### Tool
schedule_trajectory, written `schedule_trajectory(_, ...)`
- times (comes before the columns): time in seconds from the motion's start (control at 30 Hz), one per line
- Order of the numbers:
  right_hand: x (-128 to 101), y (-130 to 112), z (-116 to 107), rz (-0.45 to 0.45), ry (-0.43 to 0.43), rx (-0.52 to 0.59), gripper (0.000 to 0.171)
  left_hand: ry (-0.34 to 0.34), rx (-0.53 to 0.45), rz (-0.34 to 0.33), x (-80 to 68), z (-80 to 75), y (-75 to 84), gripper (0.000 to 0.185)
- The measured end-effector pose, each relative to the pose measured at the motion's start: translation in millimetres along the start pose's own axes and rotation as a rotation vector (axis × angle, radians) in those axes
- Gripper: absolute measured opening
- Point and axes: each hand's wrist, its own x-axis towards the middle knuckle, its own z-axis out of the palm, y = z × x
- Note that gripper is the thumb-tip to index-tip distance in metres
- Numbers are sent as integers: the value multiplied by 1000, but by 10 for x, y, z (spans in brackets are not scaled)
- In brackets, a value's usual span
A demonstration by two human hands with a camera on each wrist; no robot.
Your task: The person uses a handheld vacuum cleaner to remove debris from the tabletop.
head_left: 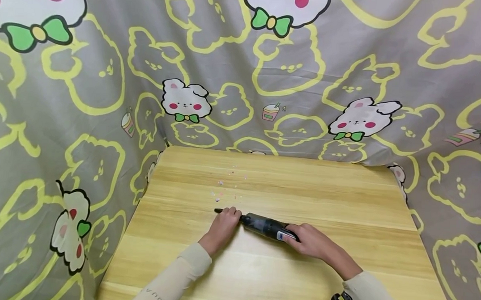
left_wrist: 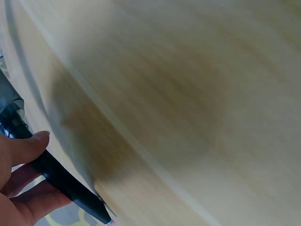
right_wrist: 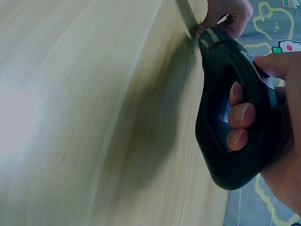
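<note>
Sleeved forearms at near edge; both hands on dark handheld vacuum (head_left: 266, 226) lying across middle of tabletop (head_left: 327, 194). Right hand (head_left: 309, 240) curled round rear handle, thumb near button panel. Left hand (head_left: 224, 224) pinching thin black nozzle (head_left: 220, 211) at front. Risk noted: nozzle could slip free or twist loose under uneven grip, judging by light fingertip hold. Small pale specks (head_left: 218, 194) scattered just beyond nozzle tip. Patterned cloth (head_left: 84, 116) draped close round tabletop; nothing between nozzle and specks.
</note>
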Motion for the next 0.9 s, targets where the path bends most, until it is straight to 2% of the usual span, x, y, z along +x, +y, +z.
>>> schedule_trajectory(0.2,89,-73,28,-19,-16,3,36,-11,7,-26,-94,-46,-75,17)
schedule_trajectory(0.6,196,-187,129,-89,-36,2,31,18,27,-35,-334,-126,-177,18)
schedule_trajectory(0.9,268,-285,187,-146,-33,-25,27,4,-3,-66,-469,-200,-243,15)
